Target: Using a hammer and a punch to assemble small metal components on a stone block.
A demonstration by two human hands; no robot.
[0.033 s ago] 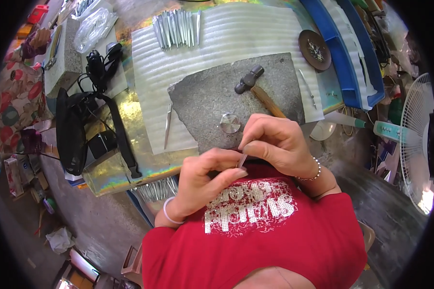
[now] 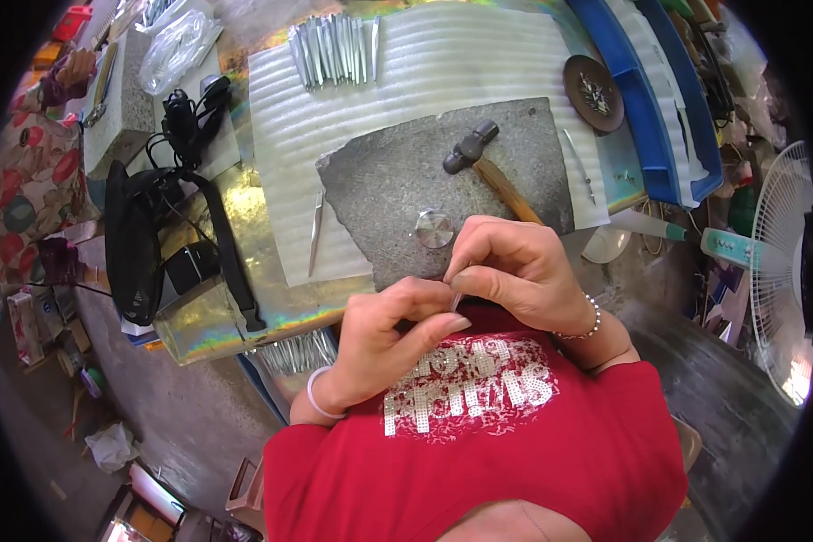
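Holding a thin, pale strip (image 2: 457, 299) just in front of the red shirt (image 2: 479, 470), the two hands meet a little below the centre of the frame. The right hand (image 2: 515, 275) pinches the strip's upper end between thumb and forefinger; the left hand (image 2: 384, 334) curls around the lower end, its thumb and forefinger near the strip — whether they press on it I cannot tell. The strip looks very light and narrow, probably bendable and perhaps slick, so a gentle fingertip hold at each end should suit it better than a squeeze across the middle, which might crease it.

Beyond the hands, at the centre, a shiny round disc (image 2: 434, 229) lies on a grey stone slab (image 2: 379, 172), with a hammer (image 2: 494, 181) resting on the slab to its upper right. Under the slab, a white foam sheet (image 2: 285, 176) covers much of the counter (image 2: 185, 343). Farther off — toward the top of the frame — sits a row of silvery strips (image 2: 330, 54), and at upper right a brown dish (image 2: 576, 65).
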